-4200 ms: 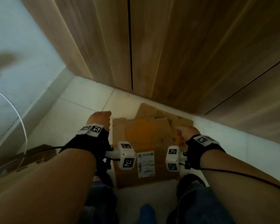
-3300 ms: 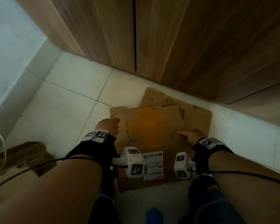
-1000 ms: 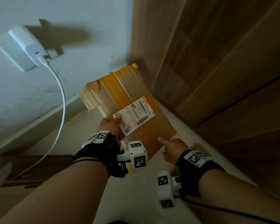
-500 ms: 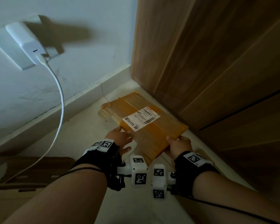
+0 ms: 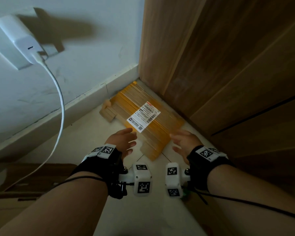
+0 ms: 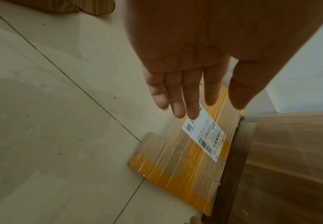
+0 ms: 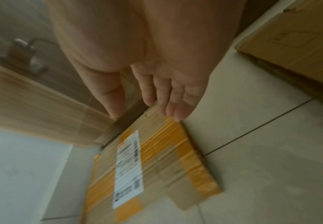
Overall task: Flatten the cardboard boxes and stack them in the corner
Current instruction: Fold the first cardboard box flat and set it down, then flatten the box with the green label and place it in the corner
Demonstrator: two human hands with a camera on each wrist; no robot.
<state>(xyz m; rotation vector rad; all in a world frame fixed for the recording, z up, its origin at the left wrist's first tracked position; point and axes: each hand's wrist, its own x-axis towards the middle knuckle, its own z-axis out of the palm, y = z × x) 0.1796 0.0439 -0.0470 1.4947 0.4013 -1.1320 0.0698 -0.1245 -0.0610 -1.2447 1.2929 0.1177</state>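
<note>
A flattened cardboard box (image 5: pixel 158 132) with yellow tape and a white shipping label (image 5: pixel 143 116) lies flat on the floor in the corner where the white wall meets the wooden cabinet. The same box (image 6: pixel 183 163) shows in the left wrist view and, blurred, as the box (image 7: pixel 157 163) in the right wrist view. My left hand (image 5: pixel 124 140) hovers just short of its near left edge, fingers straight and apart from it. My right hand (image 5: pixel 182 140) hovers at its near right corner, fingers spread, holding nothing.
A white charger (image 5: pixel 19 40) is plugged into the wall, its cable (image 5: pixel 60 106) hanging down to the left. More cardboard (image 5: pixel 32 179) lies at the lower left, and another cardboard box (image 7: pixel 300 45) stands behind my right hand. The wooden cabinet (image 5: pixel 228 65) bounds the right.
The flattened box went from held up in both hands down to the floor, slid into the corner, and both hands have let go and pulled back slightly.
</note>
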